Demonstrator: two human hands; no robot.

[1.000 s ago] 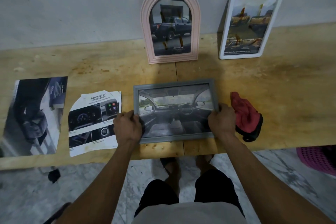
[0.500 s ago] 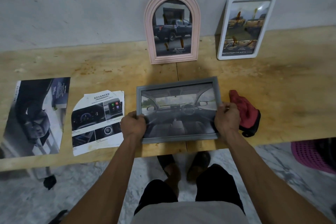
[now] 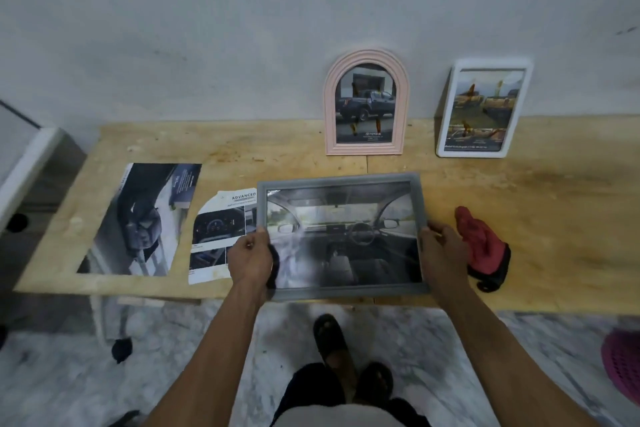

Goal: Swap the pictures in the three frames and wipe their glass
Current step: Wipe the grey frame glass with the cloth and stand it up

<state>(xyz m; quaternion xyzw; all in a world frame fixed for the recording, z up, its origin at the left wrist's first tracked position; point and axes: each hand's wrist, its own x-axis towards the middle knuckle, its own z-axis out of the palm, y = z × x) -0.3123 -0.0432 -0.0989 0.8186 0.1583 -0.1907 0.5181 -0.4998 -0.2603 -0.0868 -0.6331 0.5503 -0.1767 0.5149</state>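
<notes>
**Grey frame held over the table edge**

A wooden table (image 3: 554,218) stands against the wall. Both hands clasp the grey frame (image 3: 341,236) at its sides, left hand (image 3: 250,258) and right hand (image 3: 443,250). Behind lean a pink frame (image 3: 366,102) and white frame (image 3: 483,107). Two prints (image 3: 142,218) (image 3: 218,236) lie left; a red cloth (image 3: 483,246) lies right.

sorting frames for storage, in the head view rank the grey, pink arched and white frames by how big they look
1. grey rectangular frame, though it is held nearest the camera
2-3. pink arched frame and white rounded frame: too alike to rank
</notes>
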